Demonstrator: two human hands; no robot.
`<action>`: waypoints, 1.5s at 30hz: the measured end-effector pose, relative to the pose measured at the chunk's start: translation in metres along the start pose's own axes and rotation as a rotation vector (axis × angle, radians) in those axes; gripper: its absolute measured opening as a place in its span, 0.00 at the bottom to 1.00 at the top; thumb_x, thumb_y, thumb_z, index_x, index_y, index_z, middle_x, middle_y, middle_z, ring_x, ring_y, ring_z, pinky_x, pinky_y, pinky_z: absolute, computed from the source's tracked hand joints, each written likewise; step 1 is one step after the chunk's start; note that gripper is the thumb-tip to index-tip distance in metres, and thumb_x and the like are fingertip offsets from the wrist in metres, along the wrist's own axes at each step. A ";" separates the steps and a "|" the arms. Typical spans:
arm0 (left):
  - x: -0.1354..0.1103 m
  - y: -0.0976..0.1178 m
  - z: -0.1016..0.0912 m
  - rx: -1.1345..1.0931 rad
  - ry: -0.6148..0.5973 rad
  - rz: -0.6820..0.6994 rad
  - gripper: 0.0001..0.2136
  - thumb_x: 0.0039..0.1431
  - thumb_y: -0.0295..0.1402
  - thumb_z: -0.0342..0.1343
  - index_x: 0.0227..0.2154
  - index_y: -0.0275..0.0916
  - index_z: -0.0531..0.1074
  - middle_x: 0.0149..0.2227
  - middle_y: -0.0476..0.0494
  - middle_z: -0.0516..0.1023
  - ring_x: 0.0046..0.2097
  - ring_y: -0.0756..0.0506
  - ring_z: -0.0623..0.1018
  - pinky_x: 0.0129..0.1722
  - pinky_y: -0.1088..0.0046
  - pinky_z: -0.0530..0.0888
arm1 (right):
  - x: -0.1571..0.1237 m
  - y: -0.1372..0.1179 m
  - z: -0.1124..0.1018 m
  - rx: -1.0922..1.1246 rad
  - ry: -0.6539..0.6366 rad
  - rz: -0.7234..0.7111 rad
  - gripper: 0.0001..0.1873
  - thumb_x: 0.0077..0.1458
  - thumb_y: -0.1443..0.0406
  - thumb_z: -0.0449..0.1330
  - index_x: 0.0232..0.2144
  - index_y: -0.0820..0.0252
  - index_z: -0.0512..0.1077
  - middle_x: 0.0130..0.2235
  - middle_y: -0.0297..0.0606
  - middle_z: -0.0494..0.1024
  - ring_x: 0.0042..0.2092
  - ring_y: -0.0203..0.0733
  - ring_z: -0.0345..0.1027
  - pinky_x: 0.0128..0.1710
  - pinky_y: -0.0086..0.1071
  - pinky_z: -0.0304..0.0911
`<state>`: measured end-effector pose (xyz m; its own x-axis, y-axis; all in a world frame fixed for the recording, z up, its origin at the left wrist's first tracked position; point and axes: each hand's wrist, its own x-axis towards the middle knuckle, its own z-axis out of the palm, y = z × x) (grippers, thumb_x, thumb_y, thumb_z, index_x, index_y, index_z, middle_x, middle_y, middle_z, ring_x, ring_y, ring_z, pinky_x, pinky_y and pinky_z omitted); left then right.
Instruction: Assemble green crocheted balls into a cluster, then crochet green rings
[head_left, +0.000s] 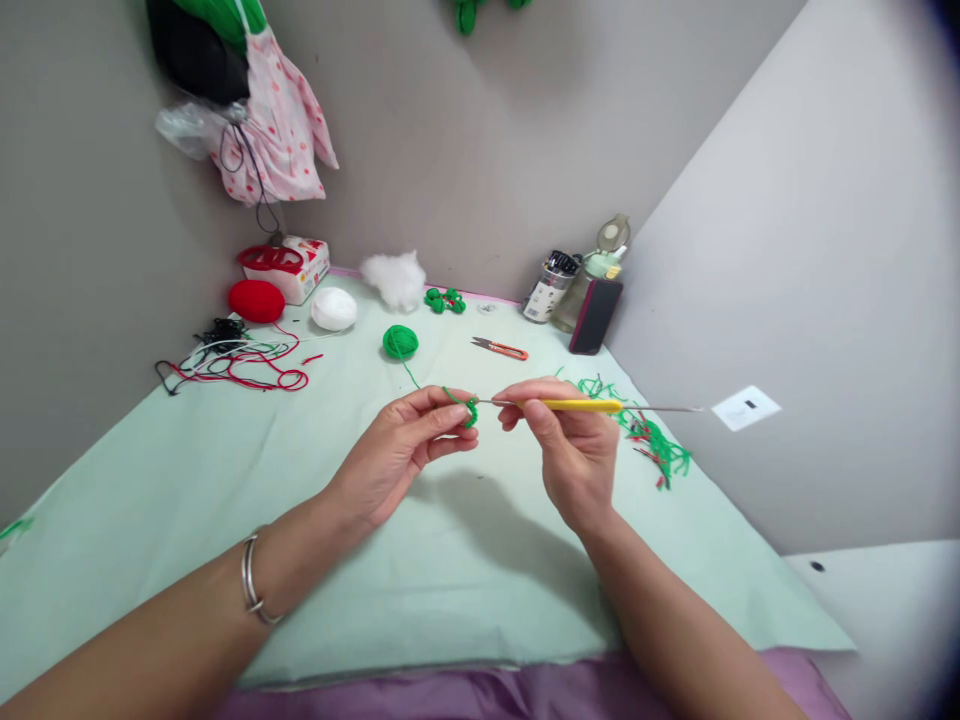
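Observation:
Between the thumb and fingers of my left hand is a small piece of green crochet work. My right hand grips a crochet hook by its yellow handle, pen-style. The hook's thin metal tip points left and meets the green piece; whether it passes through a stitch is too small to tell. From my left fingers a green strand leads back to a green yarn ball on the table. Both hands are raised above the cloth, over the middle of the table.
Orange thread snips lie beyond my hands. Red yarn, white yarn and tangled strands sit left; stuffing and green crocheted pieces lie behind. A phone, pen holder and green yarn scraps are right.

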<state>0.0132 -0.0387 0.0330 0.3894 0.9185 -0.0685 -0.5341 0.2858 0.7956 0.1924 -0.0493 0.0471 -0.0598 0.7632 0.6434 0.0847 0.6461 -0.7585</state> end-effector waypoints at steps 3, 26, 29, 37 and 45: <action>0.000 0.000 0.001 0.024 0.006 0.019 0.06 0.55 0.32 0.66 0.35 0.39 0.80 0.32 0.51 0.77 0.35 0.51 0.79 0.43 0.74 0.76 | -0.001 0.000 0.000 -0.035 -0.025 -0.051 0.11 0.64 0.71 0.57 0.41 0.54 0.79 0.38 0.36 0.78 0.33 0.36 0.72 0.33 0.34 0.70; -0.004 0.002 0.004 0.138 0.006 0.027 0.12 0.53 0.33 0.67 0.42 0.43 0.80 0.35 0.51 0.77 0.35 0.53 0.76 0.42 0.74 0.74 | 0.003 0.005 -0.003 0.292 -0.115 0.176 0.09 0.66 0.64 0.56 0.39 0.56 0.76 0.39 0.37 0.81 0.32 0.35 0.74 0.34 0.33 0.71; -0.005 0.003 0.004 0.149 0.004 0.030 0.14 0.54 0.33 0.67 0.44 0.43 0.79 0.37 0.49 0.78 0.35 0.52 0.77 0.42 0.73 0.74 | 0.002 0.004 -0.003 0.226 -0.123 0.121 0.09 0.66 0.65 0.55 0.40 0.56 0.77 0.38 0.37 0.81 0.33 0.36 0.74 0.35 0.34 0.72; -0.005 0.003 0.004 0.206 0.021 0.112 0.14 0.55 0.35 0.66 0.45 0.46 0.79 0.35 0.51 0.78 0.33 0.52 0.77 0.40 0.73 0.75 | 0.001 0.004 -0.004 0.208 -0.116 0.117 0.09 0.66 0.64 0.55 0.40 0.55 0.77 0.38 0.37 0.80 0.32 0.37 0.75 0.35 0.35 0.72; -0.004 0.003 0.000 0.315 0.037 0.185 0.07 0.55 0.37 0.65 0.36 0.43 0.79 0.32 0.51 0.78 0.34 0.49 0.79 0.42 0.70 0.75 | 0.002 0.004 -0.003 0.188 -0.112 0.113 0.09 0.66 0.64 0.56 0.39 0.56 0.76 0.37 0.37 0.80 0.32 0.37 0.75 0.35 0.35 0.73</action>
<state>0.0101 -0.0414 0.0355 0.2777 0.9576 0.0770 -0.3335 0.0209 0.9425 0.1959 -0.0449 0.0455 -0.1714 0.8200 0.5461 -0.0885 0.5392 -0.8375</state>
